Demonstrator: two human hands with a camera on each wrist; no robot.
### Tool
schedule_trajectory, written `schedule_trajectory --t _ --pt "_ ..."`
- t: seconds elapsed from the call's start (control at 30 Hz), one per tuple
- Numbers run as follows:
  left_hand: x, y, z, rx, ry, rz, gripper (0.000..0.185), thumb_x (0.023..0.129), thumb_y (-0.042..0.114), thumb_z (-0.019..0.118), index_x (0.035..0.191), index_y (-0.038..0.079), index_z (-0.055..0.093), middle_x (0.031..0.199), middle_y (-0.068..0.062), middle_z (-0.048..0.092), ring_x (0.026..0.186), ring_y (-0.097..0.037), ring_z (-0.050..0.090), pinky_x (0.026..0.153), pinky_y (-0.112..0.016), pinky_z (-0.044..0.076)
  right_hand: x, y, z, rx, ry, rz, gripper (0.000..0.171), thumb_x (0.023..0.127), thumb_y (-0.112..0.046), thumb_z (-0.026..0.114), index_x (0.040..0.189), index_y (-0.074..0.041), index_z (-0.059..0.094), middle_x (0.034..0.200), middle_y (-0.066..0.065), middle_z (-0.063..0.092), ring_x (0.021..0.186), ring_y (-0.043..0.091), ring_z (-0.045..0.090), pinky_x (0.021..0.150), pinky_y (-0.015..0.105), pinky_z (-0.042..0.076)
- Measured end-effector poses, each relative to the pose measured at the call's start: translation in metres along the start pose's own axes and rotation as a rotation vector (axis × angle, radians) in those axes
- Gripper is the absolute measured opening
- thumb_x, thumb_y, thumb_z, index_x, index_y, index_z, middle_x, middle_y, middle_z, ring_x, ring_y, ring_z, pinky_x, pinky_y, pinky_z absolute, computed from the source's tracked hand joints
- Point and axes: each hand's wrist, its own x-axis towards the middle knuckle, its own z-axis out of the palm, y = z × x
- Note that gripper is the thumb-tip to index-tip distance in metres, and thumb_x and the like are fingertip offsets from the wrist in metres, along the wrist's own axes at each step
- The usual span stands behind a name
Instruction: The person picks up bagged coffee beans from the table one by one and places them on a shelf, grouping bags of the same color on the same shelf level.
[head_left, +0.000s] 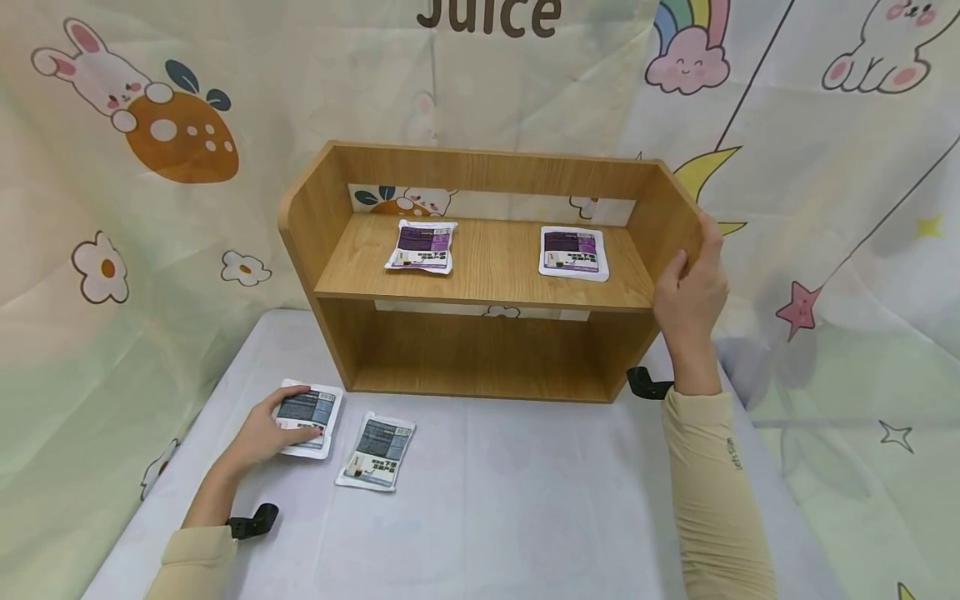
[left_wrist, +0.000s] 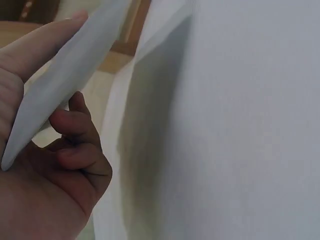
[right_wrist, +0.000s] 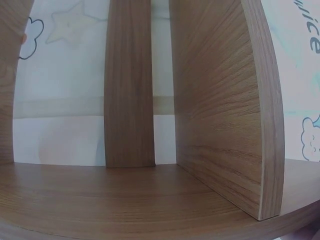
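Left hand [head_left: 264,433] pinches grey sachet [head_left: 306,412] by its edge, half lifted; right hand [head_left: 690,287] grips wooden shelf [head_left: 491,283] side panel. Risk: thin pinch slips, sachet drops onto neighbouring sachet [head_left: 377,451].

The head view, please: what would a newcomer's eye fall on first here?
First the wooden shelf standing on the white-covered table, with two purple-labelled packets lying on its upper board. The right hand grips the shelf's right side panel. In front of the shelf, the left hand holds one grey-labelled packet, with a second one lying just beside it.
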Motion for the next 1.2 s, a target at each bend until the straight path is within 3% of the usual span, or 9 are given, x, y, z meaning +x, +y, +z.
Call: schedule_trajectory --t 0.13,0.53,0.7,0.97,1.2 --pt "-0.002 0.013 0.008 -0.059 -0.025 -0.032 0.093 0.07 0.033 0.088 0.147 0.014 0.039 0.147 -0.029 0.031 0.13 -0.048 0.029 0.101 -0.068 0.022 -0.001 0.0 0.0 -0.004 -0.005 -0.001 0.044 0.102 -0.019 0.042 0.145 -0.027 0.037 0.133 0.009 0.058 0.113 0.03 0.06 0.095 0.044 0.047" --pt "0.009 0.056 0.04 -0.209 -0.128 0.018 0.095 0.064 0.027 0.092 0.145 0.023 0.042 0.148 -0.019 0.033 0.129 -0.041 0.033 0.102 -0.064 0.024 0.002 0.005 0.001 -0.004 0.017 -0.019 0.045 0.1 -0.015 0.042 0.144 -0.023 0.039 0.131 0.011 0.059 0.108 0.035 0.061 0.092 0.05 0.048" --pt "0.02 0.07 0.055 -0.216 -0.135 0.022 0.097 0.062 0.031 0.092 0.145 0.027 0.042 0.149 -0.017 0.032 0.13 -0.041 0.032 0.104 -0.066 0.022 0.0 0.006 0.002 -0.006 0.007 -0.012 0.045 0.1 -0.016 0.042 0.145 -0.023 0.039 0.129 0.014 0.059 0.107 0.037 0.062 0.091 0.051 0.049" --pt "0.039 0.09 0.085 -0.22 -0.155 0.099 0.094 0.066 0.029 0.091 0.145 0.025 0.041 0.149 -0.015 0.034 0.129 -0.038 0.036 0.105 -0.063 0.026 -0.006 0.005 0.0 -0.003 -0.006 0.003 0.046 0.101 -0.015 0.042 0.145 -0.026 0.037 0.13 0.013 0.059 0.109 0.036 0.061 0.092 0.049 0.048" --pt "0.071 0.11 0.094 -0.17 -0.108 0.195 0.094 0.063 0.032 0.093 0.142 0.021 0.044 0.146 -0.013 0.039 0.126 -0.031 0.04 0.107 -0.055 0.028 -0.001 0.004 0.0 0.013 0.002 -0.023 0.046 0.1 -0.013 0.043 0.144 -0.025 0.038 0.131 0.012 0.059 0.11 0.034 0.061 0.093 0.049 0.048"
